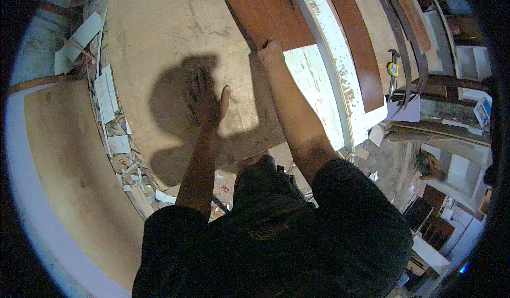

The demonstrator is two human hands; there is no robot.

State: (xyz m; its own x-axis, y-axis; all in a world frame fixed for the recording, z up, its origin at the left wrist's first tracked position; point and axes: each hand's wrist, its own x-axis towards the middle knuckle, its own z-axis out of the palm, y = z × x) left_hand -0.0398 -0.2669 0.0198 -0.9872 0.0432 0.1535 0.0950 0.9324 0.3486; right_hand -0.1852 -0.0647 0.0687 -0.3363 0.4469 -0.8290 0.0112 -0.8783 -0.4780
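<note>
My left hand [204, 99] lies in shadow over a large pale plywood sheet [159, 11], its fingers spread and nothing in its grasp. Farther right, my right hand [271, 54] is closed at the edge of a dark brown wood-grain board [260, 11], near that board's near end. Its fingertips are mostly hidden. Beneath my right forearm, a white, worn panel [316, 83] continues from the brown board. The shadow of my head and arms falls across the plywood around my left hand.
Beyond the white panel run a narrow brown strip [353, 43] and curved dark edging strips [406, 37]. A yellow tape measure [392, 69] rests among them. Scrap offcuts [119, 144] litter the left side, beside another wooden panel [69, 138]. A blurred person [429, 165] is at far right.
</note>
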